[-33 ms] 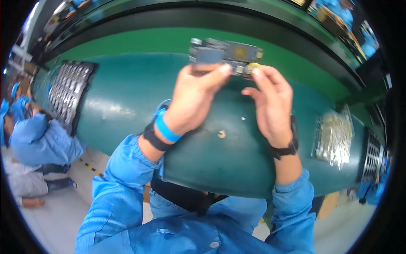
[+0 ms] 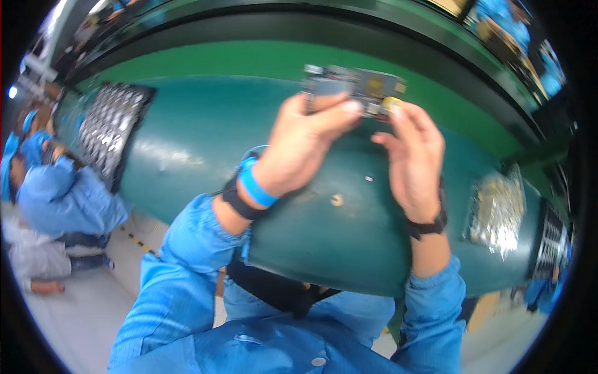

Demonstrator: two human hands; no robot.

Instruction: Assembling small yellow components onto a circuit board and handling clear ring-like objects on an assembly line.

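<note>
My left hand [image 2: 305,140] grips a circuit board [image 2: 374,84] by its near left part, thumb on top. The board carries a grey rectangular plate, a dark module and small connectors, and it is held up above the far part of the table. At its near right corner, my right hand [image 2: 414,149] pinches a small round yellow piece [image 2: 391,104] between thumb and a finger, against or just over the board. Whether that piece is fixed to the board I cannot tell. Motion blurs the board's detail.
A small tan scrap [image 2: 337,200] and a tiny pale bit [image 2: 369,179] lie on the green table [image 2: 299,243]. A black compartment tray [image 2: 115,131] stands left; a clear bag of small parts [image 2: 497,212] and another tray [image 2: 547,240] lie right. A person in blue [image 2: 68,196] sits left.
The view has shifted a little, so the scene sits slightly farther right. Both hands and the board have moved slightly right and toward me, with the same grip.
</note>
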